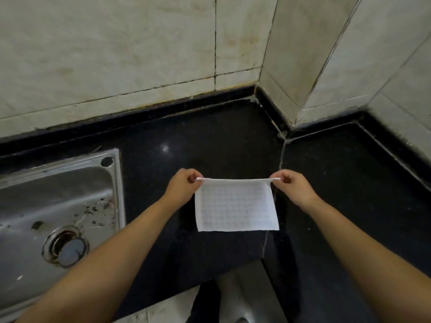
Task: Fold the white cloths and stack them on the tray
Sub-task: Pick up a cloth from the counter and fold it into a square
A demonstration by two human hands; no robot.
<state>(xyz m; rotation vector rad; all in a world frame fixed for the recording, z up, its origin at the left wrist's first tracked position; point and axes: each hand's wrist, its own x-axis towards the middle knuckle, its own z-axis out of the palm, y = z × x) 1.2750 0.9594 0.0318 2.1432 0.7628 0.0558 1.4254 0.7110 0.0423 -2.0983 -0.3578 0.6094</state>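
A black stone desk (233, 141) is set into a tiled corner, with a stainless sink (58, 206) left of the fingers. The white cloth (235, 206) is pinched at its top corners by the left hand (184, 185) and right hand (291, 187), hanging between them. No tray is seen; folding looks barely begun.

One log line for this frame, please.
left hand: pinches cloth corner | right hand: pinches other corner | white cloth: above counter | tray: unseen
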